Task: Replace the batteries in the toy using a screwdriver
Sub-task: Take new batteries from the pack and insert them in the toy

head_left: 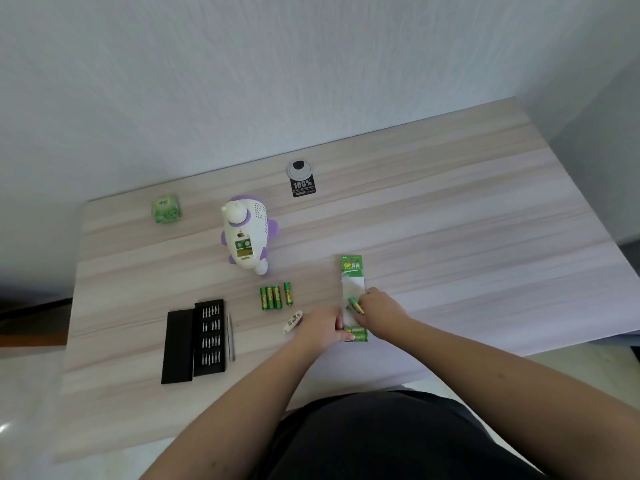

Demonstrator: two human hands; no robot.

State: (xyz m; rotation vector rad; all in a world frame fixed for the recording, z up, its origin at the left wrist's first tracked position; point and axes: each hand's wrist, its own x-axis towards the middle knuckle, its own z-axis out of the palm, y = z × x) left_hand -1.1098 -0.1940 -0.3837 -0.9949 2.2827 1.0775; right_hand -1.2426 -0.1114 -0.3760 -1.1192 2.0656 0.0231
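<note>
- Pale wood table (450, 216) met a white wall
- Toy (245, 233) lay centre-left, battery bay open
- Left hand (320, 329) gripped the battery pack (352, 271) at its lower end
- Right hand (379, 311) pinched one battery (355, 304), centre frame

Table (415, 220) pale wood grain, pinkish-beige streaks. Wall (242, 81) at top of frame white, faint texture. Toy (244, 233) centre-left white with purple trim, dotted speaker grille, green and yellow inside its open compartment. Loose batteries (270, 297) below it green with gold ends. Battery pack (352, 271) centre-right green header, white backing, green strip at its lower end. Battery (356, 305) in right hand (379, 311) green and gold. Bit case (194, 341) lower left black, silver bits in rows. Screwdriver (231, 337) silver-grey. Small cube (166, 210) upper left light green. Grommet (300, 169) silver with black hole; label (303, 187) black, white "100%". Cover (292, 322) by left hand (320, 327) cream. Clothing (398, 438) at bottom black.
</note>
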